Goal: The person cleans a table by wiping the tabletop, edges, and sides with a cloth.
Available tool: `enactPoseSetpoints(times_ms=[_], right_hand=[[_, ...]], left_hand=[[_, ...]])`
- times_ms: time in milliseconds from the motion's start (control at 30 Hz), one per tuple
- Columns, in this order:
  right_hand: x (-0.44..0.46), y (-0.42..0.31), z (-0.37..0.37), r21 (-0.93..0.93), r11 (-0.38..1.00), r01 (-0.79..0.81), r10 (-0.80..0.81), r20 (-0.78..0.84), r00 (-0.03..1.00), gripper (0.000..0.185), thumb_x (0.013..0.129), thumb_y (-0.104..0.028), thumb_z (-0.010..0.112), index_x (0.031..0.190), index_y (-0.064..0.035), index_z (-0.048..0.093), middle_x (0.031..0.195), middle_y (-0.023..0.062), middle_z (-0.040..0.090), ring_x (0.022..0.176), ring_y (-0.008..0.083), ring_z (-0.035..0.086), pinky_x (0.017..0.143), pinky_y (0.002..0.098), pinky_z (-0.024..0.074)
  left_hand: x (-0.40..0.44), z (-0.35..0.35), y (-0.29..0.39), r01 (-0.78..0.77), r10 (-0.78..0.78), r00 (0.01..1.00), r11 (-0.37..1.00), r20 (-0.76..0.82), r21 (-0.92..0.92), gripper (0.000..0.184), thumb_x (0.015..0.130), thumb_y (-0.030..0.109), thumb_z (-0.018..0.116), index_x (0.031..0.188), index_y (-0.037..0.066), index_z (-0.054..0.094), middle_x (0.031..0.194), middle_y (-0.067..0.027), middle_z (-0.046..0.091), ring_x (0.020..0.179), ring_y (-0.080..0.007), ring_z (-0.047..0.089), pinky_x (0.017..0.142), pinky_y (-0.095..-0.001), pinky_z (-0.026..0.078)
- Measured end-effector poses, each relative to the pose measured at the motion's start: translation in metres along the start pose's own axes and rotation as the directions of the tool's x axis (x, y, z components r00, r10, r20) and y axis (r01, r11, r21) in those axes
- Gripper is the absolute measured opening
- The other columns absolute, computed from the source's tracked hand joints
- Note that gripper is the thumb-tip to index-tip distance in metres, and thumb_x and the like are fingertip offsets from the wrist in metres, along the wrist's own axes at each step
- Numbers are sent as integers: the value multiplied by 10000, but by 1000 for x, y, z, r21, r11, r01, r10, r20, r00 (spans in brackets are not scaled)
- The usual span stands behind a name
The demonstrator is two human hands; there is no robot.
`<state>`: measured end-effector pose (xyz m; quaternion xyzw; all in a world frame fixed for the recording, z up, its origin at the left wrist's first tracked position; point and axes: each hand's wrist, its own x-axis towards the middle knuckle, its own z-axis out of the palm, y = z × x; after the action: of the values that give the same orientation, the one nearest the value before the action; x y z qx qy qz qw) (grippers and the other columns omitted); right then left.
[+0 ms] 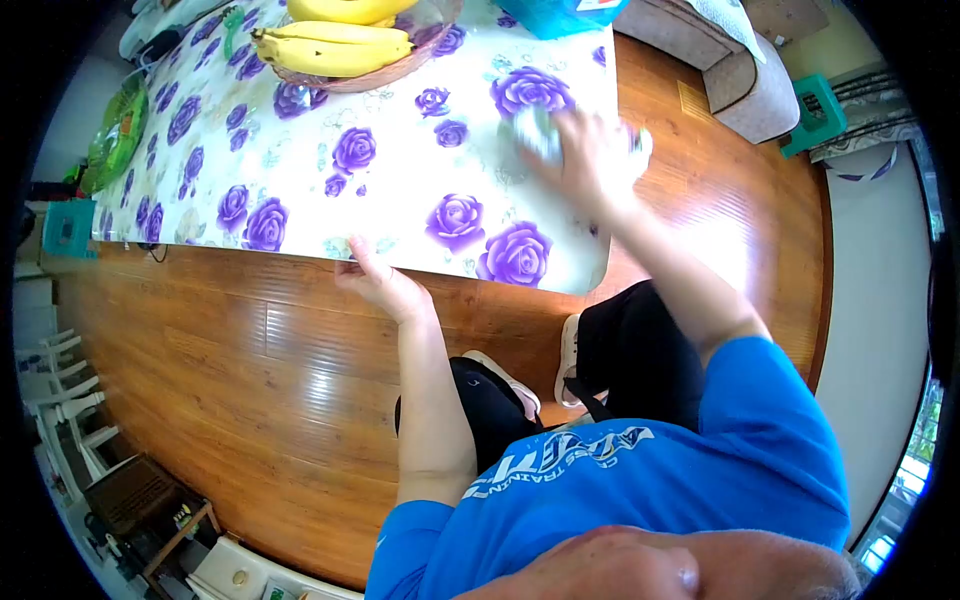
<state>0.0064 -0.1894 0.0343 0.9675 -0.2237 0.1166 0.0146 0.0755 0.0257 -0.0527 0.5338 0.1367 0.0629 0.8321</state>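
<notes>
A table covered with a white tablecloth (390,215) with purple roses stands in front of me. My right hand (585,160) is over its right part, smeared by motion. Beneath its fingers is a pale, crumpled cloth (538,135), white and greenish, pressed on the tabletop; a bit of it shows past the hand's other side. My left hand (388,288) grips the near table edge, thumb on top and the other fingers at or under the rim, partly hidden.
Bananas (330,50) lie in a wicker basket (375,80) at the back. A blue container (570,18) stands at the far right corner, a green basket (115,135) at the left end. A sofa (745,85) and a green stool (815,115) are beyond.
</notes>
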Motion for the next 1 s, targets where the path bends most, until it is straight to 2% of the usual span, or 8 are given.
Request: enactPoseSetpoints(times_ms=[167, 233, 333, 367, 500, 700, 767, 1000], right_hand=[[-49, -12, -29, 192, 949, 249, -295, 271, 916, 483, 747, -404, 744, 1086, -97, 591, 1059, 105, 579, 1065, 253, 550, 928, 421, 396], [-18, -21, -19, 82, 981, 174, -190, 266, 945, 592, 770, -513, 678, 1133, -54, 585, 1042, 127, 622, 1015, 236, 586, 894, 390, 464], [54, -13, 21, 164, 960, 225, -196, -176, 965, 478, 832, -394, 650, 1089, 2, 574, 978, 177, 632, 944, 343, 604, 809, 444, 475], [79, -25, 17, 121, 992, 45, -46, 7, 999, 503, 848, -469, 601, 1045, -7, 589, 957, 176, 646, 913, 349, 613, 800, 452, 478], [118, -39, 45, 22, 998, -51, 53, -131, 990, 538, 855, -558, 534, 1033, -57, 617, 969, 157, 651, 932, 335, 618, 809, 478, 463], [-22, -100, -30, 159, 941, 297, -327, 213, 921, 523, 801, -345, 702, 1223, -87, 531, 1235, 169, 496, 1194, 305, 454, 994, 467, 347], [-54, -106, -38, 189, 865, 465, -501, 276, 820, 484, 738, -325, 757, 1126, -105, 568, 1128, 122, 540, 1129, 279, 500, 944, 455, 376], [37, -130, 5, 194, 902, 387, -406, 70, 911, 468, 817, -376, 658, 1119, -25, 591, 963, 155, 627, 936, 305, 602, 806, 419, 479]], left_hand=[[3, -3, -3, -15, 15, 1000, 1000, 8, 0, 672, 859, 379, 659, 1205, -45, 268, 1176, -188, 382, 1127, -225, 433, 978, -349, 395], [3, 0, -4, -14, 15, 999, 1000, -46, 14, 664, 859, 355, 665, 1209, -46, 269, 1183, -189, 378, 1126, -225, 431, 984, -355, 389], [1, 1, -2, -17, 16, 999, 1000, -28, -21, 659, 853, 317, 680, 1214, -48, 267, 1188, -183, 379, 1117, -222, 429, 973, -351, 391], [1, 0, -2, -22, 22, 1000, 999, -9, -23, 657, 852, 304, 683, 1216, -49, 267, 1192, -183, 378, 1115, -220, 428, 969, -350, 392], [4, 0, -6, 28, -29, 997, 1000, -73, -11, 585, 862, 246, 666, 1200, -49, 290, 1166, -171, 386, 1080, -211, 434, 945, -349, 406], [4, 1, -7, -11, 14, 996, 999, -83, 36, 588, 864, 269, 658, 1191, -56, 292, 1140, -175, 385, 1057, -210, 435, 921, -350, 416], [4, 2, -3, 70, -70, 997, 998, -32, 4, 578, 878, 258, 642, 1199, -52, 274, 1162, -184, 374, 1074, -221, 429, 936, -352, 410], [1, 2, 0, 24, -25, 1000, 999, -17, -43, 676, 890, 276, 643, 1262, -80, 205, 1209, -186, 344, 1111, -220, 404, 956, -338, 395]])
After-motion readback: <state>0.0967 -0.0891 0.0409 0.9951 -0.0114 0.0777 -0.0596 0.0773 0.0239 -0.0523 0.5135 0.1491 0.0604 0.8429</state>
